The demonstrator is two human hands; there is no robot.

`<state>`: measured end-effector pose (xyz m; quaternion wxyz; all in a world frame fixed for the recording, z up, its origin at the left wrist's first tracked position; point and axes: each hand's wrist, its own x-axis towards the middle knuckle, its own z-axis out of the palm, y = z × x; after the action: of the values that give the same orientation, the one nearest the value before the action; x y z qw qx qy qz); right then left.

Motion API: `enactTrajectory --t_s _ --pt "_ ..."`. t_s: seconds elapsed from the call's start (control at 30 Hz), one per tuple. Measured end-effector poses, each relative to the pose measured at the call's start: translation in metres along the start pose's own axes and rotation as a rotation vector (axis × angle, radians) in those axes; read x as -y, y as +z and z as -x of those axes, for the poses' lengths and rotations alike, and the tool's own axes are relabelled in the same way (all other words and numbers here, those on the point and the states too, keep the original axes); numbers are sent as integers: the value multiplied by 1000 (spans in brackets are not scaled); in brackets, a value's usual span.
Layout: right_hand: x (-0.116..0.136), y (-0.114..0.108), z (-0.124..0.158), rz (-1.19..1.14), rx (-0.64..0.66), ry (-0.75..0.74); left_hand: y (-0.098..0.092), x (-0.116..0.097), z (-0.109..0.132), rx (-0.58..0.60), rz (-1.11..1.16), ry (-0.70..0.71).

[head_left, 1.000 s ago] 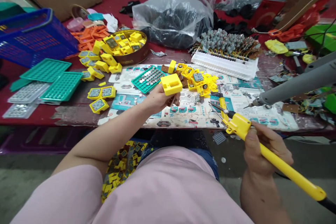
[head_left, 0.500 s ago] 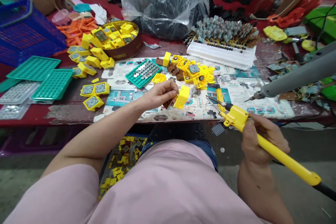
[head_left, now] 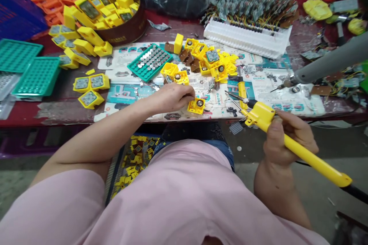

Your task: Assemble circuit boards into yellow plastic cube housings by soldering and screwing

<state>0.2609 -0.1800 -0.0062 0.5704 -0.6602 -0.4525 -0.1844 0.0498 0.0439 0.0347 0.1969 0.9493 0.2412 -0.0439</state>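
My left hand (head_left: 179,97) is closed, its fingertips at the left edge of an open yellow case (head_left: 196,106) with a round metal part inside. Whatever those fingertips pinch is too small to make out. A yellow soldering iron (head_left: 304,157) is gripped in my right hand (head_left: 287,138), its metal tip pointing left over the table's front edge. Behind my left hand lies another open yellow case (head_left: 181,77). A green tray (head_left: 149,65) of round silver cells sits further back, beside a pile of yellow cases and brown pieces (head_left: 194,65).
A round tin (head_left: 129,32) of yellow cases stands at the back left. A white foam block (head_left: 247,40) bears many circuit boards. From the right, a grey tool arm (head_left: 330,63) reaches over the table. Three yellow cases (head_left: 91,90) sit at left.
The view has shifted forward and down. The yellow case by my left hand now shows its open side with the round part. Another open case now shows behind that hand.
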Motion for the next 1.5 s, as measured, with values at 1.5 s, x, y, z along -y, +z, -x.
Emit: enactTrajectory --t_s 1.5 --pt "6 3 -16 100 75 -181 17 -3 24 -391 -233 -49"
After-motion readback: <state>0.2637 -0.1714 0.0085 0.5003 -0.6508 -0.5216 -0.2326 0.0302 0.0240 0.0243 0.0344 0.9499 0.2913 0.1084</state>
